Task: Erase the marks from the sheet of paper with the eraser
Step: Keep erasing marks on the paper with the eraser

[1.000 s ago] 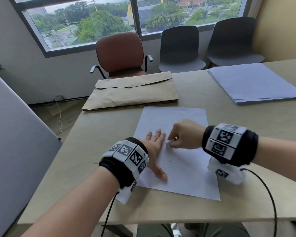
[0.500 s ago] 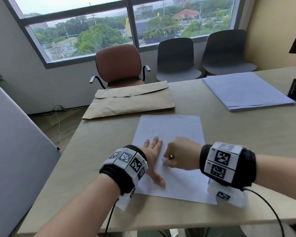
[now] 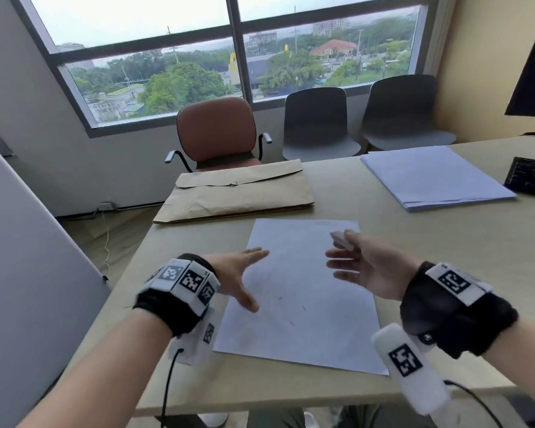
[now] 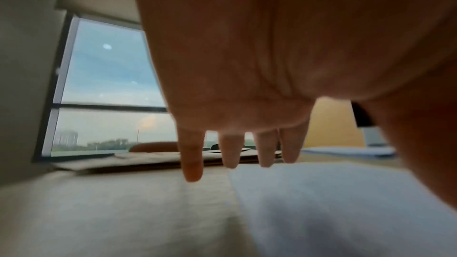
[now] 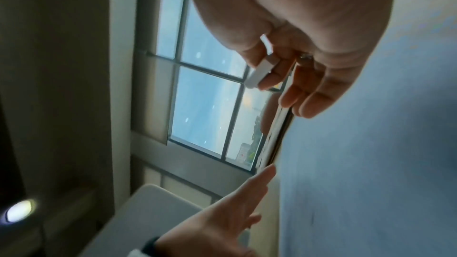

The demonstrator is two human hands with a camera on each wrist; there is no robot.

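A white sheet of paper (image 3: 303, 291) lies on the table (image 3: 445, 242) in front of me, with a few short dark marks near its middle. My right hand (image 3: 365, 264) is lifted above the sheet's right side, turned on edge. Its thumb and forefinger pinch a small white eraser (image 3: 342, 240), also seen in the right wrist view as a white block (image 5: 259, 73); the other fingers are stretched out. My left hand (image 3: 244, 273) hovers over the sheet's left edge with straight, spread fingers (image 4: 193, 159) and holds nothing.
A brown paper envelope (image 3: 238, 193) lies beyond the sheet. A stack of white paper (image 3: 433, 177) sits at the back right, with a black keyboard (image 3: 531, 177) at the right edge. Chairs stand past the table's far side under the window. A grey panel stands to the left.
Both hands have lifted off the sheet and moved apart. The left palm no longer presses the paper. The right hand has raised the eraser and turned on edge. The head view has tilted up.
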